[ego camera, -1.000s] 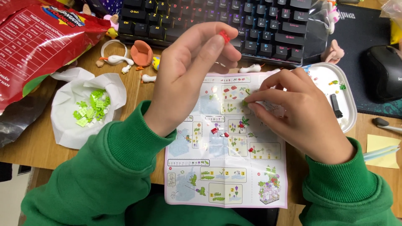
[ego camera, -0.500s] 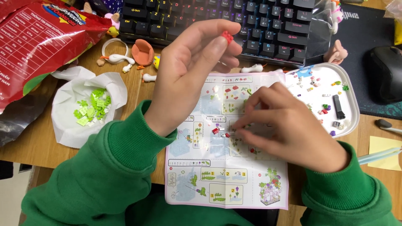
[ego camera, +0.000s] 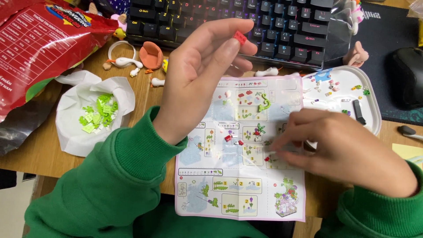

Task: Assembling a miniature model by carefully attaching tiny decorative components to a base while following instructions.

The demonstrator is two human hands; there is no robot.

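Left hand [ego camera: 200, 72] pinches small red plastic brick [ego camera: 240, 37] at fingertips; right hand [ego camera: 348, 152], blurred, fingers together on glossy folded instruction sheet [ego camera: 240, 176], grip unclear.

A home desk; keyboard [ego camera: 246, 22], mouse [ego camera: 406, 77], snack bag [ego camera: 39, 44] on wood.

Instruction sheet [ego camera: 240, 176] lies between paper bowl [ego camera: 72, 132] and tray [ego camera: 372, 110].
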